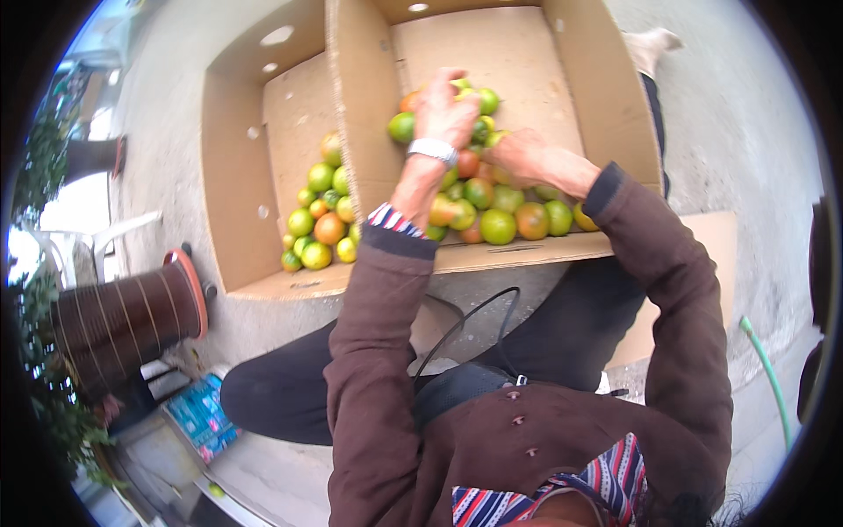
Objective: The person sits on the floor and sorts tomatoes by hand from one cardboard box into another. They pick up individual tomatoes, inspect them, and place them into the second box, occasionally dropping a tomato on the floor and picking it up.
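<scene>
Two cardboard boxes stand side by side, the left box (234, 178) and the right box (609, 118). Round green and orange fruits (498, 226) lie heaped in the near part of the right box; the left box holds more of the same fruits (329, 228). My left hand (446, 112), with a silver watch at the wrist, is over the upper part of the right-hand heap, fingers bent among fruits. Against the heap's right side is my right hand (523, 155), blurred, its fingertips hidden. Whether either hand grips a fruit cannot be told.
A black cable (461, 321) loops between my legs below the boxes. A brown ribbed planter (132, 316) and a white plastic chair (99, 244) stand at the left. Flat cardboard (705, 263) and a green hose (767, 375) lie on the right. Beyond the right box, a foot (649, 49) shows.
</scene>
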`<state>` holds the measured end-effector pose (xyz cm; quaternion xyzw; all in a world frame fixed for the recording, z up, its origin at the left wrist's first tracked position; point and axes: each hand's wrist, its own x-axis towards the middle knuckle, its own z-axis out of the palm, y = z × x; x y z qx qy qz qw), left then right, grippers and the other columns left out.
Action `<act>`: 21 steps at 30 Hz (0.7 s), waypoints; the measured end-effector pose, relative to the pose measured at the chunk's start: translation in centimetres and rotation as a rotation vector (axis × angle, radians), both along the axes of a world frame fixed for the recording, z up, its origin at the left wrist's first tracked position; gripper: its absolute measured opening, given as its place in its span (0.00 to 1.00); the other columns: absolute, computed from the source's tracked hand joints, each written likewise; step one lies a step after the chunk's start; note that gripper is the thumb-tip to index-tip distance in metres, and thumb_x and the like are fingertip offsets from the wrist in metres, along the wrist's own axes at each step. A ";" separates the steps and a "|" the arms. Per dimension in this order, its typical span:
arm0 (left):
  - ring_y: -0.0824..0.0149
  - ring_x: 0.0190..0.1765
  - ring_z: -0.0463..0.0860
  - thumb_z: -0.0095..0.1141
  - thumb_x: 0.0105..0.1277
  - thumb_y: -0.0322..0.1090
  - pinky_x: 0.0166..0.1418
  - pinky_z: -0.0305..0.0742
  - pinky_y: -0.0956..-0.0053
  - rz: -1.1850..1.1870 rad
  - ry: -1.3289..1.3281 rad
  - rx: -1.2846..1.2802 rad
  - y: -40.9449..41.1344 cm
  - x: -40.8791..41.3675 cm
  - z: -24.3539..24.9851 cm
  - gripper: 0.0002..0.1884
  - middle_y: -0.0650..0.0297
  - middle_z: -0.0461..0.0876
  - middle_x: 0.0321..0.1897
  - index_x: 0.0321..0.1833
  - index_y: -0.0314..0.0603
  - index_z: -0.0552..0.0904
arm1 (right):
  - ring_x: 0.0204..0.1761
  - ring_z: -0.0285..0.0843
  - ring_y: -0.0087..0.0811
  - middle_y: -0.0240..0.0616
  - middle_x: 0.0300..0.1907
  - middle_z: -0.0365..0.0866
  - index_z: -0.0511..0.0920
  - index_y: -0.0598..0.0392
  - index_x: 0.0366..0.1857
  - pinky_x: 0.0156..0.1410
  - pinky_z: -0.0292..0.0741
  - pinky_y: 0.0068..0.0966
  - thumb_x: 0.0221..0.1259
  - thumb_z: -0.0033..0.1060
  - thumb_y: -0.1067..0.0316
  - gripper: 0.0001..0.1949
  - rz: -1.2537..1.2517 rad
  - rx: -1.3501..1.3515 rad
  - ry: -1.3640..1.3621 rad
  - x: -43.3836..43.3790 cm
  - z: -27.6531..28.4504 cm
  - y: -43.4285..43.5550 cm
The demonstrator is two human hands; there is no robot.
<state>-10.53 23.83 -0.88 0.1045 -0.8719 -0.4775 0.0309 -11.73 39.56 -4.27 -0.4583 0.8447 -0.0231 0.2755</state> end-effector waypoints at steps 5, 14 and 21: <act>0.44 0.53 0.82 0.52 0.56 0.27 0.61 0.75 0.58 -0.051 0.044 -0.091 0.9 0.4 0.6 0.22 0.42 0.84 0.46 0.56 0.37 0.80 | 0.40 0.85 0.50 0.48 0.34 0.84 0.80 0.51 0.45 0.45 0.79 0.44 0.49 0.66 0.68 0.16 -0.049 -0.062 -0.035 -0.9 1.6 0.3; 0.68 0.30 0.86 0.68 0.55 0.26 0.33 0.83 0.76 -0.115 -0.139 0.405 0.6 0.3 3.6 0.24 0.54 0.85 0.36 0.56 0.31 0.78 | 0.40 0.83 0.47 0.50 0.37 0.82 0.75 0.57 0.53 0.46 0.77 0.39 0.53 0.69 0.61 0.23 -0.478 -0.715 -0.007 -2.7 7.4 1.1; 0.67 0.35 0.87 0.70 0.58 0.28 0.37 0.84 0.76 -0.075 0.137 0.827 -2.7 0.2 3.3 0.25 0.54 0.83 0.43 0.58 0.31 0.77 | 0.31 0.77 0.23 0.34 0.37 0.78 0.75 0.53 0.60 0.38 0.77 0.23 0.60 0.66 0.71 0.23 -0.499 -1.049 -0.036 -3.0 6.8 0.8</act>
